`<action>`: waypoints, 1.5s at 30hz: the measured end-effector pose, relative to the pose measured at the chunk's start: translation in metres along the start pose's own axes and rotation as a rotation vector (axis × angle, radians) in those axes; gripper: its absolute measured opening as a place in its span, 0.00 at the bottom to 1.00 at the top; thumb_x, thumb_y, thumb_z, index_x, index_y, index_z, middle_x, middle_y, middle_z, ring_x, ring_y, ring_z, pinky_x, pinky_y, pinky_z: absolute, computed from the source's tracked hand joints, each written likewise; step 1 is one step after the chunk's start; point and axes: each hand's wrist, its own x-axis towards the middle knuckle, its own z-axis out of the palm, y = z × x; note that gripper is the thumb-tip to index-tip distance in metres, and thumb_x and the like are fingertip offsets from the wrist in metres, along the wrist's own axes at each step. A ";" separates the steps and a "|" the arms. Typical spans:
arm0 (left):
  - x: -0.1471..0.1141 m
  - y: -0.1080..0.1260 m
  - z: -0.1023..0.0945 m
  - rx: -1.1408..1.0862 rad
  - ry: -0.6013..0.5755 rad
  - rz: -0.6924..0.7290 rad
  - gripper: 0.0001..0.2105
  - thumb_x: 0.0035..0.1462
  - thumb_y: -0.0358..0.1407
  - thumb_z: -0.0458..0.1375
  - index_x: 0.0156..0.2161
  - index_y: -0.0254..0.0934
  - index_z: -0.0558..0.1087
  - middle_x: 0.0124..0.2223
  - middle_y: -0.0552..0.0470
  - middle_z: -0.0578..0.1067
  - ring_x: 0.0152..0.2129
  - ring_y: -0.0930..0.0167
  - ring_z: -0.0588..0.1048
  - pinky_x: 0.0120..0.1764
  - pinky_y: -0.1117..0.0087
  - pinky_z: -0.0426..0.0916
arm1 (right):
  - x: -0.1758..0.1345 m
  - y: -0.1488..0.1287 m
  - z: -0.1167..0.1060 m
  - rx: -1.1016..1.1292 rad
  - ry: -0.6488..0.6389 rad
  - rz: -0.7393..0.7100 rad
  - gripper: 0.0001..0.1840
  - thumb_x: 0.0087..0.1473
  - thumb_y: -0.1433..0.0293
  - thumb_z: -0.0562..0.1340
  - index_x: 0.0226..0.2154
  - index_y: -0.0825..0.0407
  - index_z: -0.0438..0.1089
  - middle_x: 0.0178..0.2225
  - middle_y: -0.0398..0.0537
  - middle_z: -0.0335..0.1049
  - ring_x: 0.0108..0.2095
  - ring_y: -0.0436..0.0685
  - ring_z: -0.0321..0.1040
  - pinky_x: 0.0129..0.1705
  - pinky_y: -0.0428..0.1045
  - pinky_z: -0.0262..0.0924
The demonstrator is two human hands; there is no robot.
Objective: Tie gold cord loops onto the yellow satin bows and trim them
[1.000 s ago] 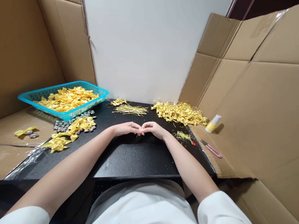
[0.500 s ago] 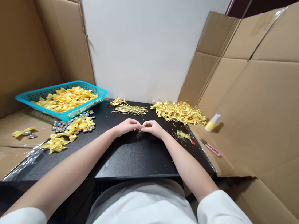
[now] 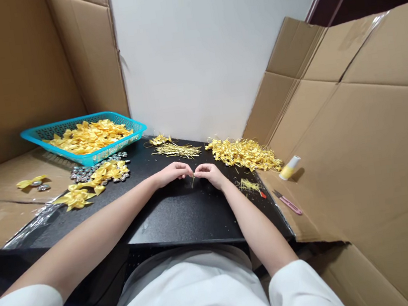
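My left hand (image 3: pixel 174 173) and my right hand (image 3: pixel 210 174) meet over the middle of the black table (image 3: pixel 182 216), fingertips pinched close together. Between them is a thin gold cord (image 3: pixel 193 181), one end dangling below the fingers. Both hands are closed on it; whatever else sits in the pinch is too small to make out. Just beyond the hands lies a bundle of cut gold cords (image 3: pixel 178 150). To the right of it spreads a heap of small yellow ribbon bows (image 3: pixel 243 154) with cord ends sticking out.
At the left, a blue basket (image 3: pixel 92 160) holds many yellow ribbon bows. Silvery beads (image 3: pixel 82 173) and loose yellow bows (image 3: pixel 76 196) lie before it. Yellow cord scraps (image 3: pixel 249 184), pink thread snips (image 3: pixel 288 202) and a thread spool (image 3: pixel 289 168) are on the right. Cardboard walls (image 3: pixel 371 141) flank the table.
The fingertips have drawn slightly apart, and the hanging cord end shows more plainly between them. Everything on the table stays where it was.
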 end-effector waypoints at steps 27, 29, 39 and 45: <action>0.002 -0.007 -0.003 0.007 -0.043 0.006 0.10 0.45 0.39 0.56 0.28 0.34 0.74 0.28 0.53 0.74 0.24 0.74 0.65 0.28 0.73 0.59 | 0.003 0.003 -0.001 0.159 0.065 0.060 0.13 0.32 0.64 0.71 0.23 0.53 0.71 0.22 0.38 0.67 0.25 0.46 0.59 0.32 0.45 0.55; 0.003 -0.008 -0.003 -0.036 -0.017 -0.001 0.10 0.44 0.37 0.56 0.30 0.34 0.74 0.31 0.52 0.75 0.25 0.74 0.66 0.29 0.73 0.61 | 0.003 0.003 0.000 0.166 0.088 0.060 0.13 0.32 0.64 0.71 0.22 0.53 0.71 0.22 0.38 0.67 0.25 0.46 0.60 0.33 0.45 0.55; 0.008 -0.016 0.008 -0.038 -0.098 -0.003 0.16 0.43 0.43 0.66 0.36 0.33 0.76 0.37 0.49 0.79 0.37 0.67 0.75 0.47 0.65 0.64 | 0.005 0.003 -0.001 0.147 0.199 0.012 0.13 0.32 0.64 0.71 0.23 0.52 0.71 0.22 0.38 0.66 0.24 0.46 0.58 0.31 0.46 0.54; 0.005 -0.009 0.016 0.040 -0.034 0.064 0.18 0.49 0.48 0.61 0.33 0.33 0.78 0.34 0.49 0.79 0.31 0.70 0.73 0.37 0.70 0.64 | 0.004 0.002 0.000 0.154 0.198 0.012 0.12 0.32 0.64 0.70 0.22 0.53 0.71 0.21 0.37 0.66 0.23 0.46 0.56 0.30 0.46 0.52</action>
